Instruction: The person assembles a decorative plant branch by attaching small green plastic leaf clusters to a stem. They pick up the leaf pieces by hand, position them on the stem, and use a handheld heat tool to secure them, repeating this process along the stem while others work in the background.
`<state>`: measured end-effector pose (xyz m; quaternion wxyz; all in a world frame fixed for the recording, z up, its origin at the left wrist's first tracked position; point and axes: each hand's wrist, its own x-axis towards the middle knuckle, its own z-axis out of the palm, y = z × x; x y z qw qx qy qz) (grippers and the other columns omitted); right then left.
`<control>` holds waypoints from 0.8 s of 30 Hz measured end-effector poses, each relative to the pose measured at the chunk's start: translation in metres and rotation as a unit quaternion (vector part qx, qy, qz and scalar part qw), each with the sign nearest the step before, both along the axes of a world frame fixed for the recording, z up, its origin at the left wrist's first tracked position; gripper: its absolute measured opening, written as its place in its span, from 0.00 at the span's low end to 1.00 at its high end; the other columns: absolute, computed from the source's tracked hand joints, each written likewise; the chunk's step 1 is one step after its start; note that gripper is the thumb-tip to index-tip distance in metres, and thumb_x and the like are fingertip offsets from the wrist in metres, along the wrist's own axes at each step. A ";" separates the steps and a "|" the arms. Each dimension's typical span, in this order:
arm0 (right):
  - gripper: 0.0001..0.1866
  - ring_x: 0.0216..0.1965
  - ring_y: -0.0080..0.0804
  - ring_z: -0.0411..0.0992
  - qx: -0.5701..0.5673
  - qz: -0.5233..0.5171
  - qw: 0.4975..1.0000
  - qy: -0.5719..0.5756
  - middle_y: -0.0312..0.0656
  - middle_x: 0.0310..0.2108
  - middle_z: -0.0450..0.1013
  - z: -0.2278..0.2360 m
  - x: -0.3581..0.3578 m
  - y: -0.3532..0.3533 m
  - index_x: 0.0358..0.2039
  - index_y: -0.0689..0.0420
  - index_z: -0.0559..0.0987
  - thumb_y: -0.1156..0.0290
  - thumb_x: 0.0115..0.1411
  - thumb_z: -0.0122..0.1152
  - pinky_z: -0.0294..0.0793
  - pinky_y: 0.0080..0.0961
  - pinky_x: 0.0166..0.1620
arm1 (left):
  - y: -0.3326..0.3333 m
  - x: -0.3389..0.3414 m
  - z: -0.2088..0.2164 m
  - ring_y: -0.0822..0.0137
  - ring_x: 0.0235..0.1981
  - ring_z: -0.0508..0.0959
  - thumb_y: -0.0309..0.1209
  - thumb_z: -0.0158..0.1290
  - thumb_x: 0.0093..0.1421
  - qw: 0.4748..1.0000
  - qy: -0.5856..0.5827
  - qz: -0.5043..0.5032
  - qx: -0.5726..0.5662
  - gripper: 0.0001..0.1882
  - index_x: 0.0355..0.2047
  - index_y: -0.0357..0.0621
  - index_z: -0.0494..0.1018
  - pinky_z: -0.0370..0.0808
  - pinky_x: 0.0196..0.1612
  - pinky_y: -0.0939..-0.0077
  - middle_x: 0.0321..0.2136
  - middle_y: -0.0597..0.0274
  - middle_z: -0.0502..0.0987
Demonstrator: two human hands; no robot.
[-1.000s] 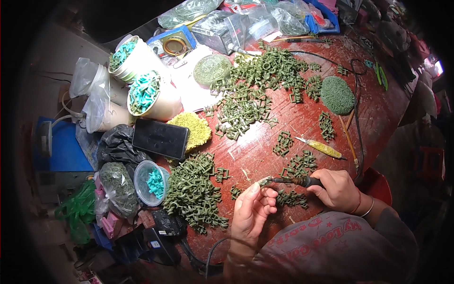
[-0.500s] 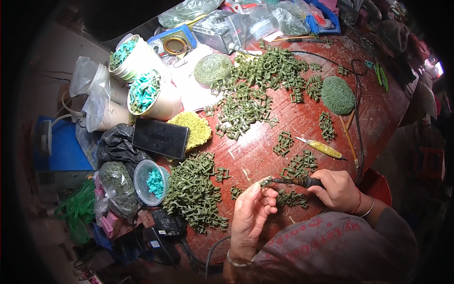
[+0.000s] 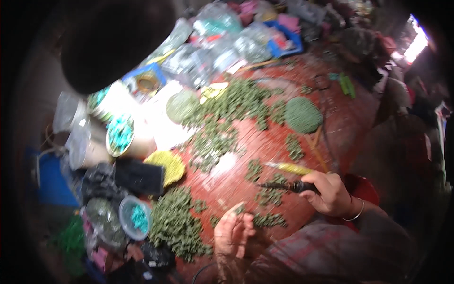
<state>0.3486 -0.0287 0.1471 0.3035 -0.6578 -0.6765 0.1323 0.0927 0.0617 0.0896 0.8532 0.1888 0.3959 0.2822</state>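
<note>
My right hand [image 3: 331, 193] is wrapped round the black handle of a soldering iron [image 3: 282, 186], its dark metal tip directed left above the table. Below and left of that tip, my left hand [image 3: 232, 234] faces palm up, thumb and forefinger pinching a small green piece [image 3: 240, 209]; blur hides its exact shape. The tip and that piece are apart. Small clusters of similar green pieces [image 3: 270, 219] lie between my hands. Just beyond the iron rests a pointed tool with a yellow handle [image 3: 297, 169].
A big green heap [image 3: 177, 227] lies left of my left hand, another [image 3: 241, 102] farther back. At left are a black phone-like slab [image 3: 138, 177], a yellow pad [image 3: 166, 168], a clear tub [image 3: 125, 217] and white buckets [image 3: 142, 142]. A round green pad [image 3: 303, 115] lies at back right.
The iron's tip has come away from the piece in my left hand, up and to the right. The whole view has shifted and blurred.
</note>
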 end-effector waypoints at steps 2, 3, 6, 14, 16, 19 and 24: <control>0.12 0.30 0.48 0.76 0.102 -0.117 0.988 0.007 0.48 0.30 0.74 0.009 0.012 0.009 0.41 0.61 0.74 0.75 0.57 0.65 0.74 0.35 0.33 | -0.003 -0.004 0.010 0.72 0.29 0.76 0.37 0.47 0.69 0.999 0.041 0.010 0.020 0.23 0.57 0.32 0.66 0.76 0.29 0.82 0.34 0.57 0.77; 0.12 0.32 0.51 0.76 0.109 -0.177 0.978 0.005 0.50 0.32 0.75 0.013 0.027 0.013 0.42 0.61 0.74 0.78 0.58 0.64 0.74 0.35 0.34 | -0.003 -0.004 0.007 0.71 0.28 0.76 0.35 0.48 0.68 0.999 0.028 0.006 0.029 0.22 0.56 0.31 0.66 0.77 0.28 0.81 0.33 0.55 0.78; 0.12 0.37 0.55 0.74 0.188 -0.284 0.934 -0.107 0.55 0.36 0.74 0.006 0.099 0.023 0.44 0.64 0.73 0.75 0.61 0.61 0.72 0.36 0.38 | -0.004 0.000 0.007 0.70 0.27 0.77 0.34 0.49 0.67 0.999 0.015 -0.005 0.035 0.21 0.55 0.30 0.67 0.77 0.28 0.80 0.33 0.53 0.78; 0.13 0.41 0.60 0.72 0.099 -0.415 0.899 -0.096 0.58 0.38 0.75 -0.057 0.259 0.014 0.41 0.65 0.75 0.67 0.62 0.59 0.72 0.45 0.43 | -0.001 -0.004 -0.022 0.70 0.27 0.78 0.34 0.49 0.67 0.998 0.001 0.030 0.052 0.21 0.54 0.29 0.67 0.77 0.27 0.80 0.32 0.53 0.78; 0.13 0.42 0.60 0.73 0.134 -0.460 0.870 -0.117 0.57 0.38 0.75 -0.064 0.287 0.019 0.41 0.64 0.76 0.67 0.62 0.59 0.72 0.45 0.44 | -0.001 -0.004 -0.024 0.70 0.27 0.78 0.34 0.49 0.67 0.997 -0.008 0.022 0.079 0.21 0.53 0.28 0.67 0.77 0.27 0.81 0.32 0.53 0.77; 0.13 0.43 0.59 0.72 0.137 -0.492 0.847 -0.144 0.56 0.37 0.76 -0.078 0.337 0.035 0.41 0.63 0.76 0.66 0.62 0.59 0.73 0.46 0.45 | 0.000 -0.003 -0.013 0.70 0.27 0.78 0.34 0.50 0.67 0.999 0.003 0.016 0.045 0.21 0.53 0.28 0.67 0.77 0.27 0.80 0.32 0.53 0.77; 0.14 0.45 0.58 0.72 0.107 -0.519 0.826 -0.194 0.58 0.40 0.74 -0.082 0.368 0.076 0.44 0.65 0.76 0.69 0.62 0.57 0.73 0.46 0.47 | -0.002 0.002 -0.012 0.70 0.27 0.78 0.34 0.50 0.67 0.997 0.017 0.010 0.071 0.21 0.53 0.28 0.68 0.77 0.27 0.80 0.32 0.52 0.78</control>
